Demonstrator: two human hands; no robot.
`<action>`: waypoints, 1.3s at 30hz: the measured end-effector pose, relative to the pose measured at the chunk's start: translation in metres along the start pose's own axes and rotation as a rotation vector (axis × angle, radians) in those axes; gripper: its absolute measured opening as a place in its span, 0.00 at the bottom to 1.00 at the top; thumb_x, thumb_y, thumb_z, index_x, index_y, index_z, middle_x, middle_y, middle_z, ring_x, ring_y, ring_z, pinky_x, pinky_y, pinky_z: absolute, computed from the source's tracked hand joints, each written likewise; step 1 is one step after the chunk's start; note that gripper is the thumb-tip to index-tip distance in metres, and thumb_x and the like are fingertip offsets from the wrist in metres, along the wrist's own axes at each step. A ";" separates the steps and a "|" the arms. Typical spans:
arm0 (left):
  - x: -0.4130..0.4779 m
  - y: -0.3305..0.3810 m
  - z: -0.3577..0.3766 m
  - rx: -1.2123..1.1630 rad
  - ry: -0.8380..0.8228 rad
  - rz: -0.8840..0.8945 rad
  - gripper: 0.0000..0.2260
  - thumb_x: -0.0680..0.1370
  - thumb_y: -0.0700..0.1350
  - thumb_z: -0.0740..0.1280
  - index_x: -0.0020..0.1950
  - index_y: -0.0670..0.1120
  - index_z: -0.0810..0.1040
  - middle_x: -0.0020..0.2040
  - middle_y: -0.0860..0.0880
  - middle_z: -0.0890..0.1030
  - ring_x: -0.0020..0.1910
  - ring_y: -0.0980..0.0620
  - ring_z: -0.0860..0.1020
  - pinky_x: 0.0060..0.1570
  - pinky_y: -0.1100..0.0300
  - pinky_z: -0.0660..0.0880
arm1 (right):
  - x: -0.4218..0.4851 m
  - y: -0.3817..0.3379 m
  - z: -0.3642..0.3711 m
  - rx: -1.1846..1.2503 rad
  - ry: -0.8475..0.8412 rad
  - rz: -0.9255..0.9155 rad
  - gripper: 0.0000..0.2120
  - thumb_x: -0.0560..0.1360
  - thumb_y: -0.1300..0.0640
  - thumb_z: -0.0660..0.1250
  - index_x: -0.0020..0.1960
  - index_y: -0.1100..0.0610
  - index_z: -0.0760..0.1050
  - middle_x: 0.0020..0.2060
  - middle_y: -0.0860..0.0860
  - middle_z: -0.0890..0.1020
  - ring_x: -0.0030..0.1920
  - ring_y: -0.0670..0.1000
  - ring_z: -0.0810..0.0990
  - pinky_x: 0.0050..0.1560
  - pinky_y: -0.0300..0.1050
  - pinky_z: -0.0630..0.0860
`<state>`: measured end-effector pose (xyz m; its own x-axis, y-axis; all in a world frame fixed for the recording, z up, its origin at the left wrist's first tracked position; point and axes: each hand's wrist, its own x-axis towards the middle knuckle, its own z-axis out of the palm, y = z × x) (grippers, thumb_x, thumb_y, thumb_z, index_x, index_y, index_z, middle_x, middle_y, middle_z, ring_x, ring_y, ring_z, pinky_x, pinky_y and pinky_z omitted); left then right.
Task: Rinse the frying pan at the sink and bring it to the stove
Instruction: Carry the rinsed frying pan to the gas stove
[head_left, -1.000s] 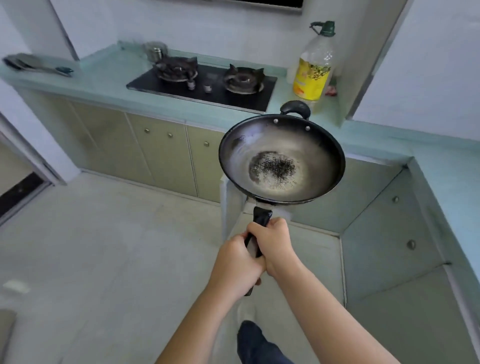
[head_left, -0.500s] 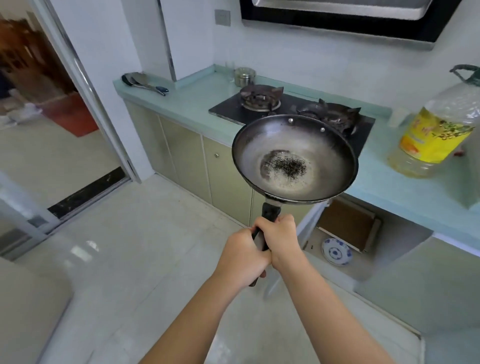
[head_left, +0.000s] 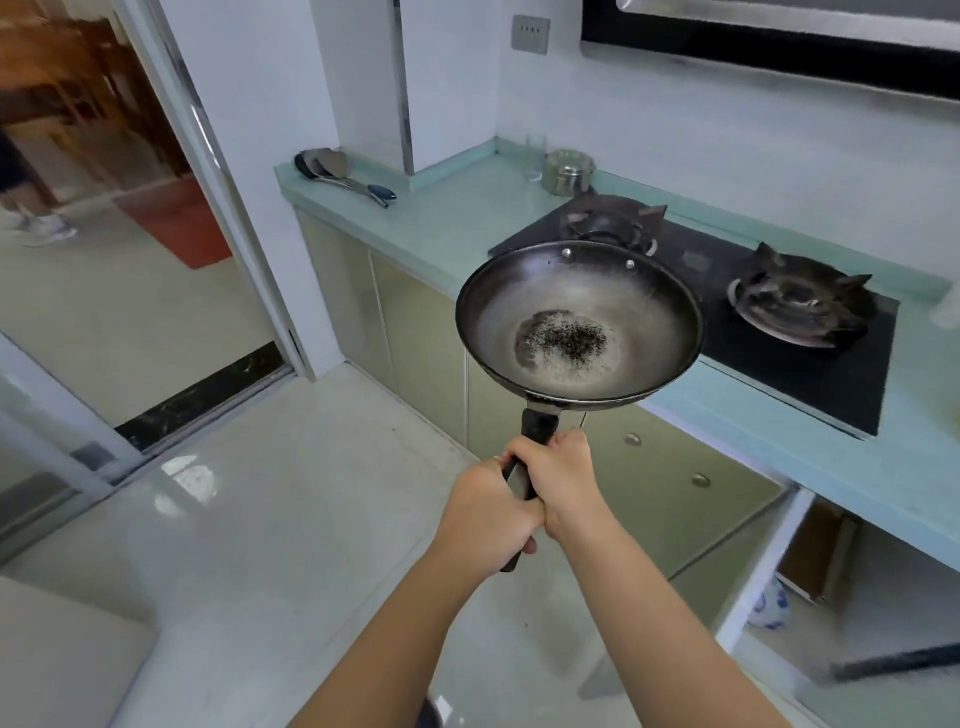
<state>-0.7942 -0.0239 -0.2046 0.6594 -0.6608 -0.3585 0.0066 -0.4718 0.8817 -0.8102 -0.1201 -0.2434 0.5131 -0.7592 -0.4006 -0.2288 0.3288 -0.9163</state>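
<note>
2 hands (head_left: 524, 499) grip the frying pan (head_left: 579, 325) handle before the stove (head_left: 727, 306).

I'm seeing a dark pan (head_left: 579, 322) with black specks, mint-green counter (head_left: 447, 223), black stove (head_left: 795, 358), olive cabinets (head_left: 415, 338).

My left hand (head_left: 485, 512) and right hand (head_left: 563, 480) hide most of the pan handle (head_left: 537, 427); at three o'clock, the counter (head_left: 883, 467) runs off frame.

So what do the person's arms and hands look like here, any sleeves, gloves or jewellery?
Both forearms are bare up to the frame edge, with no sleeves in view. The left hand and right hand wear no gloves, and no rings, watch or bracelets show on the visible sides.
</note>
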 end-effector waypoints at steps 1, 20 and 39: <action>0.016 0.002 -0.016 0.003 -0.007 0.005 0.08 0.70 0.34 0.64 0.35 0.47 0.72 0.28 0.48 0.77 0.20 0.53 0.75 0.17 0.70 0.64 | 0.012 -0.006 0.017 -0.015 0.000 -0.004 0.15 0.62 0.66 0.67 0.35 0.57 0.61 0.28 0.53 0.66 0.22 0.49 0.68 0.23 0.36 0.64; 0.263 0.036 -0.205 0.078 -0.032 0.023 0.07 0.70 0.35 0.64 0.36 0.46 0.73 0.29 0.47 0.76 0.20 0.53 0.76 0.16 0.68 0.63 | 0.218 -0.098 0.230 -0.079 0.036 0.010 0.11 0.60 0.63 0.65 0.41 0.60 0.66 0.28 0.56 0.69 0.24 0.51 0.68 0.23 0.35 0.64; 0.510 0.083 -0.251 0.191 -0.115 -0.013 0.04 0.72 0.37 0.65 0.39 0.45 0.73 0.30 0.50 0.77 0.21 0.54 0.77 0.18 0.68 0.66 | 0.436 -0.168 0.301 -0.109 0.074 0.066 0.12 0.67 0.61 0.67 0.45 0.59 0.64 0.33 0.52 0.70 0.31 0.49 0.70 0.29 0.42 0.66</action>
<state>-0.2687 -0.2536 -0.2373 0.5702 -0.7110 -0.4115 -0.1353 -0.5754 0.8066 -0.2989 -0.3371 -0.2655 0.4325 -0.7786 -0.4547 -0.3507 0.3194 -0.8804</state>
